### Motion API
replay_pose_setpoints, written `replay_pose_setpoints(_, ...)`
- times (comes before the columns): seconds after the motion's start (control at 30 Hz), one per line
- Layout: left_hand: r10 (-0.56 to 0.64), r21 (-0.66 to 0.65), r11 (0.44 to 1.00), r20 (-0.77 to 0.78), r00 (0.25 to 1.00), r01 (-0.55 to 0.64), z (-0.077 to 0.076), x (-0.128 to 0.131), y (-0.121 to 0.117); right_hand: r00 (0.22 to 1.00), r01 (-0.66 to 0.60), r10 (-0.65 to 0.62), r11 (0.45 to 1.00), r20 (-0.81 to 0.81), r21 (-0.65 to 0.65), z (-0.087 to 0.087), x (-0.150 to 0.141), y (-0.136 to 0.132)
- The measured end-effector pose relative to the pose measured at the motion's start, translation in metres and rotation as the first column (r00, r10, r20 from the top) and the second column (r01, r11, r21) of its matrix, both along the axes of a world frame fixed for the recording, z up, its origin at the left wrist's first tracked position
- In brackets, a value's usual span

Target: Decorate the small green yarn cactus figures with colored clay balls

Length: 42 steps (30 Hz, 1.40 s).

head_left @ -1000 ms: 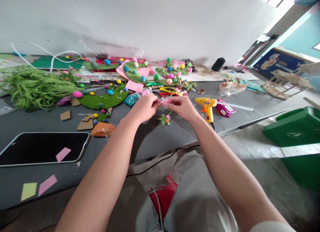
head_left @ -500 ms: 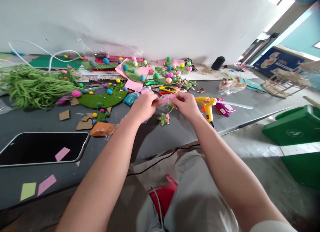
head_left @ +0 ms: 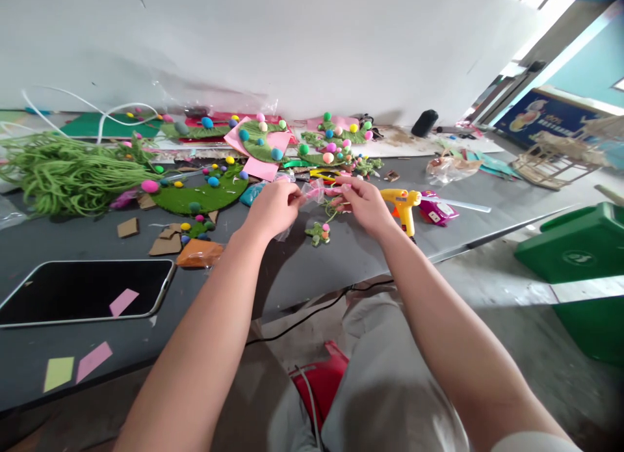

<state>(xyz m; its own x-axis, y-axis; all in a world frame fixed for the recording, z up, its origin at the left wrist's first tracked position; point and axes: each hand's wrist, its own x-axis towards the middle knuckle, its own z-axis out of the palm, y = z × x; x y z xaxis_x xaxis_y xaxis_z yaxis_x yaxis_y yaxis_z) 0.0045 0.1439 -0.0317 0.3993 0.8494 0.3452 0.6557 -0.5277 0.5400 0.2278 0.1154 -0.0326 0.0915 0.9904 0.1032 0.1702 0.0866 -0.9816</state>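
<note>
Between my hands, just above the table, is a small clear plastic bag (head_left: 314,192) with something pink in it. My left hand (head_left: 277,208) pinches its left side with fingers closed. My right hand (head_left: 361,201) holds the other side, thumb and fingertips on the pink part, the remaining fingers loosely spread. Below the bag lies a small green felt piece with little pompoms (head_left: 318,233), a thin green strand running up from it. A yellow glue gun (head_left: 404,208) rests right of my right hand.
Green felt shapes with colourful pompoms (head_left: 207,195) cover the back, near a heap of green yarn (head_left: 73,172). A phone (head_left: 82,292) and an orange packet (head_left: 199,252) lie left. A purple packet (head_left: 437,210) is right; a green bin (head_left: 575,244) stands beyond the table edge.
My right fingers have loosened and spread a little around the pink part. My left hand has shifted slightly left, and the bag now shows more between my hands.
</note>
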Motion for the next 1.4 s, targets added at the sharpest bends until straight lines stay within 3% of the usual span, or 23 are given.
replay_pose_setpoints(0.2,-0.024,0.016,1.0,0.022,0.999,0.024,0.0008,0.0,-0.0004,0.998,-0.059,0.059,0.998,0.001,0.0,-0.0001,-0.002,0.0001)
replay_pose_setpoints(0.47,-0.052,0.046,0.998,0.045,0.998,0.05,0.0016,0.0003,-0.0007,0.95,-0.039,-0.008,0.989,0.313,0.142,0.0039,0.0033,-0.0051)
replay_pose_setpoints(0.63,-0.051,0.032,0.998,0.041,0.998,0.049,0.0019,0.0003,-0.0014,0.984,-0.132,0.129,0.991,0.126,0.021,0.0026,0.0011,-0.0045)
replay_pose_setpoints(0.7,-0.049,0.033,0.998,0.038,0.998,0.047,0.0021,0.0004,-0.0017,0.978,-0.146,0.147,0.989,0.148,-0.016,0.0047,-0.0004,-0.0063)
replay_pose_setpoints(0.83,-0.057,0.031,0.998,0.056,0.997,0.056,0.0009,0.0007,-0.0009,0.949,-0.047,0.006,0.991,0.316,0.124,0.0065,-0.0015,-0.0079)
replay_pose_setpoints(0.9,-0.062,0.028,0.998,0.07,0.996,0.06,-0.0005,0.001,0.0001,0.964,-0.045,0.001,0.986,0.265,0.158,0.0043,-0.002,-0.006)
replay_pose_setpoints(1.0,-0.072,0.035,0.997,0.081,0.994,0.07,-0.0027,0.0017,0.0013,0.993,-0.093,0.083,0.99,0.085,0.111,0.001,-0.0035,-0.003)
replay_pose_setpoints(1.07,-0.074,0.047,0.996,0.082,0.994,0.07,-0.0035,0.0021,0.0015,0.992,-0.114,0.109,0.991,0.064,0.07,0.0013,-0.0044,-0.0033)
replay_pose_setpoints(1.23,-0.08,0.023,0.997,0.074,0.994,0.078,-0.0032,0.0027,0.0008,0.955,-0.059,0.014,0.988,0.295,0.144,0.0046,-0.0049,-0.0069)
replay_pose_setpoints(1.4,-0.071,0.023,0.997,0.038,0.997,0.071,-0.0024,0.0028,0.0,0.995,-0.072,0.061,0.986,0.083,0.149,-0.0026,-0.0058,-0.0012)
